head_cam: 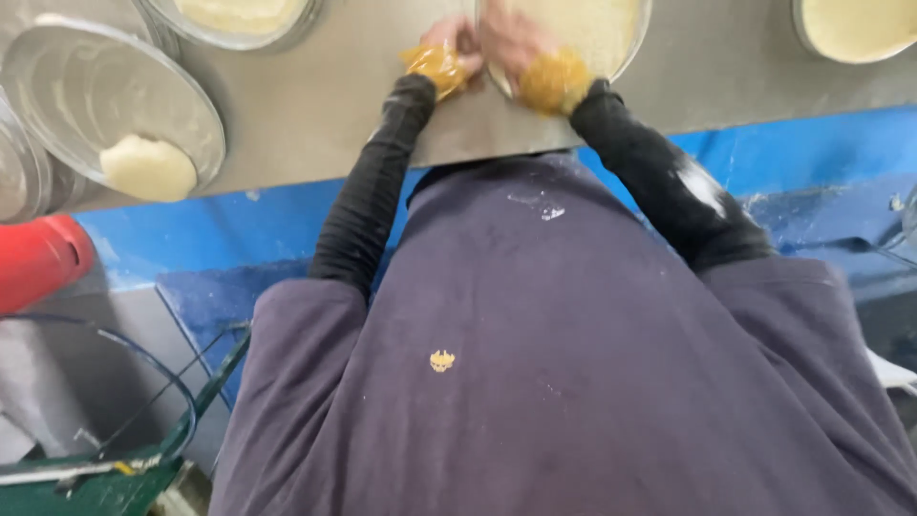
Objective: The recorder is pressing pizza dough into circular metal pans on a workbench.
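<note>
While I lean over the steel table (315,105), both my hands are up at the near edge of a round pan (628,48) lined with pale dough (597,24). My left hand (454,38) sits just outside the pan's left rim, apparently touching it. My right hand (516,38) lies over the rim, on the dough's near edge. Both are blurred, so I cannot tell whether my fingers are spread, pressed together or pinching anything; the left looks loosely curled, no more. Crumpled orange cuffs (437,67) cover both wrists above my black sleeves (368,201).

Judging by that, I am working the dough sheet at the pan's rim, with the left hand steadying the pan. The sheet already reaches across all of the pan that shows. A next move here calls for a firm hold on the rim and even pressure, so the thin sheet neither tears nor bunches.

To my left a tilted pan (57,86) holds a dough ball (148,167). Two more filled pans (239,19) sit at the far edge, left and right. A red cylinder (38,258) lies below the table.
</note>
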